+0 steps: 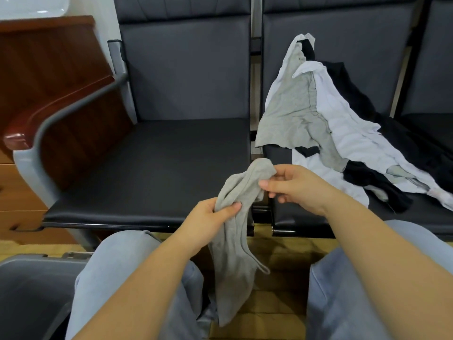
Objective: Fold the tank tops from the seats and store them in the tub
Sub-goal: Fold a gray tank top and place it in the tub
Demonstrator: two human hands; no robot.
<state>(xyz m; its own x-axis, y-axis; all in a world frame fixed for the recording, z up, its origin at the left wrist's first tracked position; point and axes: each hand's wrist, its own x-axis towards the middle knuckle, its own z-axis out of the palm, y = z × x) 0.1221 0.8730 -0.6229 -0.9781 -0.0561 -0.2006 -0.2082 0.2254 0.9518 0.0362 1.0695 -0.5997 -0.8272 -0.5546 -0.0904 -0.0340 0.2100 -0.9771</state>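
- Two dark padded seats fill the upper half: the left seat (152, 168) lies bare from 9 to 12 o'clock, its front edge running just beyond the person's knees, and the right seat (282, 153) shows only a narrow bare strip along its left side.
- A heap of tank tops (331, 123) — grey, white and black, tangled together — covers most of the right seat at 1 to 3 o'clock, climbing the backrest and trailing out past the right edge, so its far end is cut off.
- The tub (36, 285), grey, sits at 8 o'clock beside the left knee; only one corner and part of the rim show, and the inside is too dark to read.
- Both forearms come up from 5 and 7 o'clock over the pale blue trouser legs (127, 278) and meet near the centre, above the gap between the two seats.
- The grey tank top (235, 241) hangs bunched between the hands, drooping toward 6 o'clock between the knees, a thin strap looping out on its right; its lower end blends into the trousers.
- The right hand (296, 185), at centre and slightly toward 1 o'clock, pinches the top of the garment between thumb and fingertips, palm turned left.
- The left hand (213, 217), just below at 7 o'clock of the right, is closed on the fabric lower down — thumb across the front, fingers hidden behind.
- A wooden armrest (17, 138) at 9 o'clock bounds the left seat.
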